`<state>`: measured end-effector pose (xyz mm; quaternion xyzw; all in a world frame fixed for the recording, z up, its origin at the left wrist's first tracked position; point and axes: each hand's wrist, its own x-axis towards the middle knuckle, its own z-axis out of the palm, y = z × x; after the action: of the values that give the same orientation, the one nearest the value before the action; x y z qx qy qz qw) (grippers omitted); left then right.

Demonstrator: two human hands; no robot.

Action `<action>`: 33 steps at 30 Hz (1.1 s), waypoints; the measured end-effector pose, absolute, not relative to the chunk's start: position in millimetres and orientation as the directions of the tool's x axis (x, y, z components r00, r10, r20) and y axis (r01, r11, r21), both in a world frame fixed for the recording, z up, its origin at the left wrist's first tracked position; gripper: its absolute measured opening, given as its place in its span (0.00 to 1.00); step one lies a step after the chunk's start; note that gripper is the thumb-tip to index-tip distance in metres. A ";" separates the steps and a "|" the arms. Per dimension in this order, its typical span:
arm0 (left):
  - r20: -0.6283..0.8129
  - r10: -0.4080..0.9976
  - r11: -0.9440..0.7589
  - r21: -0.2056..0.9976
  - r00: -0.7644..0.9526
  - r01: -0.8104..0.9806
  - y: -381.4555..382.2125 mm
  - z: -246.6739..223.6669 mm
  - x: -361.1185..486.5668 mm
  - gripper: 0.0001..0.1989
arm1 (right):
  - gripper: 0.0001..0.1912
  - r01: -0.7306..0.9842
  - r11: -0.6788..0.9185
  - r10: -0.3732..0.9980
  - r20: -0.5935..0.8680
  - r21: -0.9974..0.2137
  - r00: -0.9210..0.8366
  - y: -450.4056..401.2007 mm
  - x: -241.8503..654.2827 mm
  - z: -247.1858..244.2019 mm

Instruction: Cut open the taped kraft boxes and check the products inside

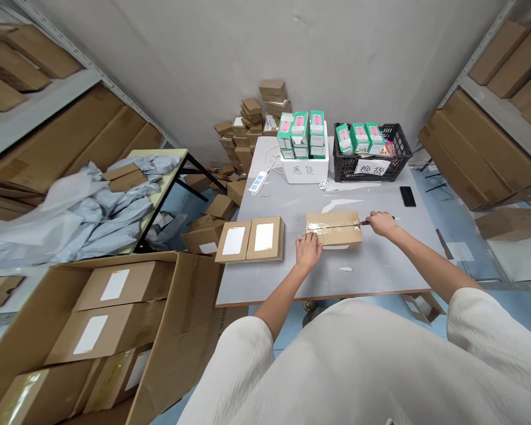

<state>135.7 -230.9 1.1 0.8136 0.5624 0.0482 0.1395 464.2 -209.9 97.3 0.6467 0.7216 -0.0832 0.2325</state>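
A taped cardboard box [338, 236] lies flat on the table in front of me, with a dark slit line along the clear tape on its top. My left hand [308, 249] grips the box at its near left corner, fingers over the top edge. At the box's right end, my right hand [381, 223] is closed around a slim utility knife [365, 223] with a red and black body. The knife's tip meets the right end of the tape seam. Two labelled cardboard boxes [250, 240] sit side by side to the left.
Behind stand a white bin [304, 171] and a black crate [369, 168], both holding green-and-white boxes. A power strip [259, 183] and a phone [407, 196] lie on the table [265, 283]. A large carton [190, 319] of parcels is at left; shelves flank both sides.
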 end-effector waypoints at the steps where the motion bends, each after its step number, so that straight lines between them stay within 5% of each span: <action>1: -0.087 0.930 -0.323 0.275 0.358 0.905 -230.6 2.2 136.2 0.22 | 0.23 0.975 0.145 0.897 -0.439 0.169 -0.057 -210.9 468.4 96.5; 9: -0.161 0.937 -0.267 0.242 0.310 0.933 -222.6 8.5 144.9 0.19 | 0.22 0.994 0.096 0.892 -0.447 0.055 -0.061 -214.5 495.7 92.5; 18: -0.251 0.765 -0.517 0.309 0.593 0.798 -185.4 22.0 212.9 0.28 | 0.22 0.994 0.106 0.896 -0.438 0.038 -0.079 -213.8 496.1 87.9; 33: -0.362 0.722 -0.560 0.197 0.590 0.805 -165.3 8.3 234.2 0.39 | 0.23 0.994 0.106 0.890 -0.447 0.006 -0.092 -209.2 503.5 77.5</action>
<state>234.2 -165.3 8.3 0.8747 0.4363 -0.1208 0.1728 503.5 -209.2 77.5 0.6512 0.7233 -0.1515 0.1727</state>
